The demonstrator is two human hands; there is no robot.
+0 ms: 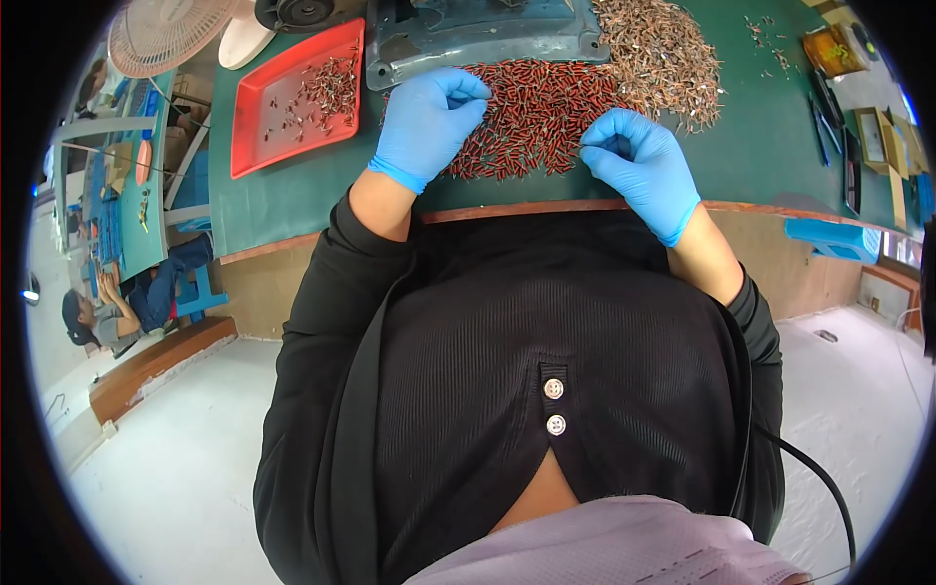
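Note:
Both my hands wear blue gloves and rest over a heap of small red sleeved parts (531, 112) on a green table (760, 146). My left hand (427, 122) is curled at the heap's left edge, fingertips pinched together; what it pinches is too small to make out. My right hand (639, 161) sits at the heap's right edge, thumb and fingers closed near a small piece that I cannot see clearly. A pile of small metal terminals (663, 54) lies behind the right hand.
A red tray (255, 136) holding several small parts lies to the left. A grey-blue machine base (468, 44) stands behind the heap. A fan (161, 34) is at far left. Tools and boxes (858, 107) line the right edge. Another person (117, 307) sits at a bench to the left.

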